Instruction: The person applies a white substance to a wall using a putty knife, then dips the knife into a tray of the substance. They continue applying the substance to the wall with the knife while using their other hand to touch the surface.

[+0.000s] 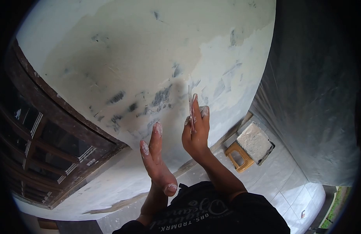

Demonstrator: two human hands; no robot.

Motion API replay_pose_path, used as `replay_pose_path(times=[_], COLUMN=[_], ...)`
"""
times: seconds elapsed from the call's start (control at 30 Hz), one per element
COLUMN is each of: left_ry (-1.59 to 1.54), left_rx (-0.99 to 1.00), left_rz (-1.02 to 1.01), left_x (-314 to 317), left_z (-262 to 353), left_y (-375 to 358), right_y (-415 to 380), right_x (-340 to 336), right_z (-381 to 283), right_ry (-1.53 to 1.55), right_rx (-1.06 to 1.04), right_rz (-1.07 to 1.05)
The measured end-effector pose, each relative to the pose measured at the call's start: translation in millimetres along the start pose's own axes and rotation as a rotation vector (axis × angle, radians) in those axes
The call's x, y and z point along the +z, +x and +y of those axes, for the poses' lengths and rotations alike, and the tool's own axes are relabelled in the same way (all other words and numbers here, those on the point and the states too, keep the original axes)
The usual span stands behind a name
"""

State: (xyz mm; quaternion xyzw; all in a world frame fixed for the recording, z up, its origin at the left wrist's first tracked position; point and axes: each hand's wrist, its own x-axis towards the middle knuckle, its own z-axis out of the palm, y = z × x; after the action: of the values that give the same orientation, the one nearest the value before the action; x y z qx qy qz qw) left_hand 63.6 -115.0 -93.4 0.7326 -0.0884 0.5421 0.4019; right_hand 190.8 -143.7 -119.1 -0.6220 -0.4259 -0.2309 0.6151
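Observation:
My right hand (196,134) is closed round a thin putty blade (190,103), seen nearly edge-on, its tip pointing up at the wall. White paste coats the fingers and streaks the blade. The wall (149,58) in front has damp-looking beige areas, with dark scuffed patches around the blade. Lower and to the left, my left hand (157,163) is held with its fingers stretched out and smeared white, holding nothing.
A container of white putty (255,141) rests on a yellow plastic stool (239,156) at the right. Dark wooden window frames (59,105) line the left side. Grey sheeting (309,97) hangs at the right above the tiled floor (282,183).

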Motion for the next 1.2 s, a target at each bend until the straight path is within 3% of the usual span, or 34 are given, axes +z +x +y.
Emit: replay_pose_path(times=[0.1, 0.2, 0.47, 0.8, 1.0, 1.2], left_ry=[0.007, 0.006, 0.009, -0.003, 0.023, 0.018], left_rx=[-0.007, -0.003, -0.027, -0.051, -0.053, -0.059], left_rz=[0.000, 0.004, -0.016, -0.026, 0.015, 0.015], left_x=[-3.0, -5.6, -12.1, -15.5, -19.1, -17.7], left_z=[2.7, 2.5, 6.3, 11.6, 12.7, 14.7], left_y=[-1.3, -1.1, -5.4, -11.4, -11.1, -17.7], right_y=[7.1, 11.3, 22.4, 49.1, 48.5, -13.6], right_x=[-16.7, -22.6, -20.0, 34.6, 64.7, 67.4], right_z=[-7.2, -8.9, -8.9, -7.9, -5.9, -16.5], right_ry=[0.055, 0.139, -0.023, -0.227, -0.266, -0.223], right_rx=[0.164, 0.196, 0.019, 0.057, 0.010, 0.027], right_rz=[-0.111, -0.113, 0.054, 0.066, -0.001, -0.123])
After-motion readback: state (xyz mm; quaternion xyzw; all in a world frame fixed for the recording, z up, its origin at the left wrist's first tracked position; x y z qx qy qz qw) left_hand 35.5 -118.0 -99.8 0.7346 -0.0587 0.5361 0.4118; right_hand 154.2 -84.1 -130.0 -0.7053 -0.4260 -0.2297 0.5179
